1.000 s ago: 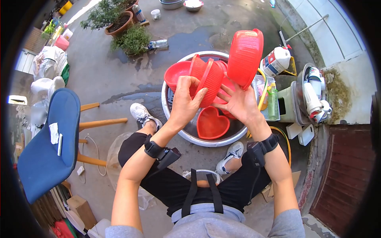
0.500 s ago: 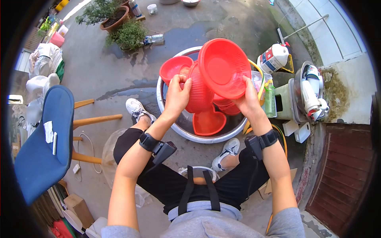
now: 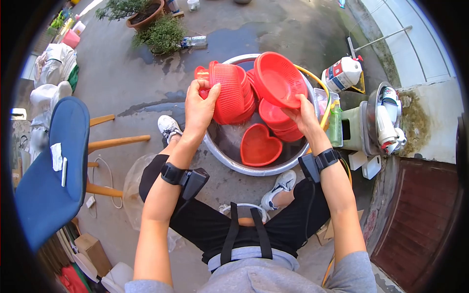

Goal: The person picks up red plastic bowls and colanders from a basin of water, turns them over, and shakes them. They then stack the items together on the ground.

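Observation:
My left hand (image 3: 201, 106) is closed on a red plastic colander (image 3: 228, 90) with fine mesh sides, tipped on its side and nested with others, over the left part of a big metal basin (image 3: 220, 157). In my right hand (image 3: 304, 117) is the lower edge of a round red colander (image 3: 278, 78), tilted so its inside faces me. Below them in the basin lie a heart-shaped red basket (image 3: 261, 145) and a stack of round red baskets (image 3: 279, 119). My left fingertips are partly hidden behind the mesh.
Right of the basin stand a green spray bottle (image 3: 334, 124), a yellow hose (image 3: 320, 80), a white jug (image 3: 343, 73) and a bin (image 3: 354, 122). A blue chair (image 3: 53, 171) is on the left. Potted plants (image 3: 159, 36) and a plastic bottle (image 3: 194, 41) sit beyond.
My left hand has moved left with its colander, apart from the one in my right hand. The right colander has turned and shifted slightly. The heart-shaped basket now shows whole.

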`<state>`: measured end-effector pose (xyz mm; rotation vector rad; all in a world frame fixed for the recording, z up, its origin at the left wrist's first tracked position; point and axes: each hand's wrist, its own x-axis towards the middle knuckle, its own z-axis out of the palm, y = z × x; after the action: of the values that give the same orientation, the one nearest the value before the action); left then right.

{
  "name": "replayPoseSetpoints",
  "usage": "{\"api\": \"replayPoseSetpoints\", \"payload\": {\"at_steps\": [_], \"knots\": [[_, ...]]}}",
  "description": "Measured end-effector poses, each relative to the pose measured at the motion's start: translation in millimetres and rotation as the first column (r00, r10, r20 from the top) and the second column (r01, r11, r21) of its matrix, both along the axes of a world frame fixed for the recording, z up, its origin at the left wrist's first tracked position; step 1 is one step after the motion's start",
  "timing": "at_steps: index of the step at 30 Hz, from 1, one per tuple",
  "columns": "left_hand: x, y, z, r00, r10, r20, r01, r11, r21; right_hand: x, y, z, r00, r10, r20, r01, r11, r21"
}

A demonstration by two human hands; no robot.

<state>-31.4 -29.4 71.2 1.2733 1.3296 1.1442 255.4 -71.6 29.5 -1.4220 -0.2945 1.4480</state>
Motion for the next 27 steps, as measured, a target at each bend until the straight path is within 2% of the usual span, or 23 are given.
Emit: {"api": "replayPoseSetpoints", "payload": {"at_steps": [2,4,5,6,7,8,10,12,14,15,16,18,19,20,21,22,24,25,26,27], "knots": [[-1,-1,1,0.998,0.015,-0.066,-0.013,0.999,0.042,-6,5,-8,0.984,-0.044,0.175,0.040,0.999,0.029],[-1,-2,2,0.997,0.050,0.056,-0.050,0.999,0.013,-9,8,-15,0.975,-0.046,0.218,0.043,0.999,0.020],[-2,-2,2,0.997,0.051,0.054,-0.052,0.999,0.012,-10,9,-18,0.910,0.077,0.407,-0.045,0.995,-0.087],[-3,-2,2,0.996,0.046,0.074,-0.045,0.999,-0.008,-10,10,-22,0.798,0.209,0.565,-0.109,0.972,-0.207],[-4,-2,1,0.995,0.041,0.094,-0.039,0.999,-0.028,-6,12,-35,0.670,0.311,0.675,-0.091,0.936,-0.341],[-5,-2,1,0.995,0.043,0.093,-0.041,0.999,-0.028,-3,12,-48,0.669,0.312,0.674,-0.093,0.935,-0.341],[-6,-3,-2,1.000,0.029,0.007,-0.029,1.000,0.002,-5,12,-56,0.257,0.474,0.842,-0.098,0.880,-0.465],[-6,-5,-2,0.999,0.018,-0.027,-0.018,1.000,0.007,-7,12,-53,0.235,0.544,0.805,-0.153,0.839,-0.522],[-2,-7,0,0.999,0.002,-0.054,-0.001,1.000,0.018,-20,13,-34,-0.067,0.649,0.758,-0.195,0.737,-0.648],[0,-8,0,0.999,-0.023,-0.034,0.023,1.000,0.005,-31,8,-8,-0.152,0.593,0.790,-0.225,0.758,-0.612],[3,-10,1,0.999,-0.044,-0.013,0.044,0.999,-0.010,-33,5,-1,-0.155,0.589,0.793,-0.226,0.761,-0.609],[8,-15,1,0.998,-0.062,0.027,0.062,0.998,-0.009,-36,0,9,-0.054,0.295,0.954,-0.517,0.809,-0.279],[11,-18,3,0.993,-0.101,0.061,0.102,0.995,-0.013,-43,-5,25,-0.057,0.294,0.954,-0.518,0.808,-0.280],[14,-21,5,0.985,-0.140,0.096,0.143,0.990,-0.016,-51,-10,43,0.413,0.386,0.825,-0.549,0.828,-0.113],[19,-25,12,0.983,-0.170,0.070,0.167,0.985,0.038,-57,-15,58,0.772,0.415,0.482,-0.495,0.868,0.046],[22,-28,17,0.982,-0.173,0.072,0.170,0.985,0.040,-61,-20,69,0.772,0.411,0.485,-0.492,0.869,0.046],[27,-34,25,0.945,-0.266,-0.189,0.296,0.943,0.154,-66,-27,80,0.892,0.389,0.232,-0.411,0.910,0.052],[30,-36,29,0.941,-0.277,-0.194,0.317,0.923,0.220,-63,-27,77,0.893,0.409,0.186,-0.429,0.900,0.076],[32,-37,32,0.938,-0.286,-0.197,0.325,0.922,0.211,-63,-27,78,0.897,0.404,0.179,-0.421,0.904,0.072],[34,-39,35,0.917,-0.310,-0.252,0.374,0.887,0.271,-65,-27,83,0.917,0.387,0.096,-0.397,0.910,0.121]]}}
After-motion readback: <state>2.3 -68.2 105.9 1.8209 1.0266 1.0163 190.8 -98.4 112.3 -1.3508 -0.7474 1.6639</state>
